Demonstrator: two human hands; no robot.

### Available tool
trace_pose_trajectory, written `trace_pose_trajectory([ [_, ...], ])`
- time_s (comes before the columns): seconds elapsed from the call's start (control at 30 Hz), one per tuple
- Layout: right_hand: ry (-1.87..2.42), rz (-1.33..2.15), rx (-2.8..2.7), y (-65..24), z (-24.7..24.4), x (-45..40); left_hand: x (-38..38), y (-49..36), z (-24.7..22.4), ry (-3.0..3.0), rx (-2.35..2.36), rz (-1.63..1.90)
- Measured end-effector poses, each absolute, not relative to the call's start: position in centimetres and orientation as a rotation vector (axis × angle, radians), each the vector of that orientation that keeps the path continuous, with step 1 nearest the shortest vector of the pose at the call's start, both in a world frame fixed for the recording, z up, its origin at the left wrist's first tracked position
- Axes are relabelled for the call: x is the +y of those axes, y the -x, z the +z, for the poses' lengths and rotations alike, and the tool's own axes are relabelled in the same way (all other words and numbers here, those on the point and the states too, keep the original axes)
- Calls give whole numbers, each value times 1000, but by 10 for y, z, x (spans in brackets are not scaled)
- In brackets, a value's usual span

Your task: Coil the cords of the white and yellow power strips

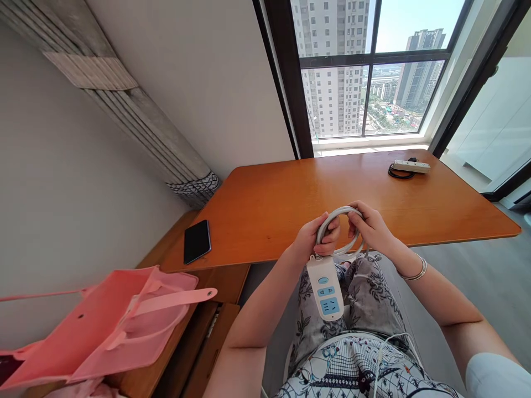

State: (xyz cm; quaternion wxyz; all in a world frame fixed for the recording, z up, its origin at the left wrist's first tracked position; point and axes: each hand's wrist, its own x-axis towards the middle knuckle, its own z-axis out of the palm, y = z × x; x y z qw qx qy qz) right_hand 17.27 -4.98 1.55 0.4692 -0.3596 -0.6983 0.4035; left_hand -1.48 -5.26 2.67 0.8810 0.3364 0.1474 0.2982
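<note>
A white power strip (326, 287) with blue sockets hangs below my left hand (322, 234), over my lap. That hand is closed around the grey-white cable (341, 210) close to where it meets the strip. The cable runs in loops between both hands, just above the table's near edge. My right hand (370, 225) pinches the far side of the loops between thumb and fingers. The cable's plug cannot be made out.
On the wooden table (286, 204) lie a black phone (197, 242) at the left and another power strip (411, 166) with a coiled black cord at the far right. A pink bag (112, 320) stands open at lower left. A window is behind the table.
</note>
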Motion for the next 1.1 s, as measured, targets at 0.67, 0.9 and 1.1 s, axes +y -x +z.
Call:
trace_pose_trajectory([
  [0.67, 889, 602, -2209, -183, 47, -53, -59, 7, 26, -685, 301, 639],
  [0.9, 894, 814, -2113, -185, 39, -45, -58, 8, 21, -617, 313, 636],
  [1.1, 562, 1581, -1575, -197, 6, -44, -62, 10, 24, -624, 212, 733],
])
